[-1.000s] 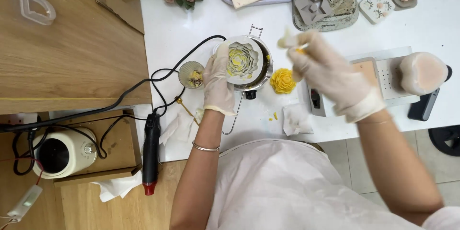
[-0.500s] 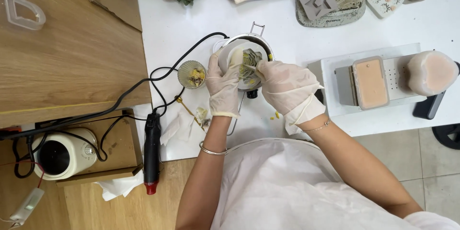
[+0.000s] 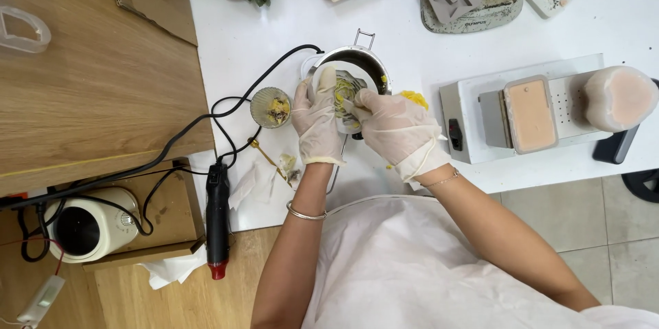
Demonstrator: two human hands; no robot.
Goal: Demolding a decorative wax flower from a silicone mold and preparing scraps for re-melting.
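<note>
Both gloved hands — left hand [image 3: 317, 123], right hand [image 3: 397, 130] — are grasping a round flower-patterned mould [image 3: 348, 90] over the steel pot [image 3: 364, 63], near the counter's [image 3: 240, 34] front edge. It is probably light, soft and slippery — best held by its rim.

light here is bright, even and soft from above; i see only faint shadows under my gloved hands. the white table [image 3: 480, 41] runs near overexposed, washing out detail. focus is sharp throughout, with slight wide-angle bending toward the frame edges.
</note>
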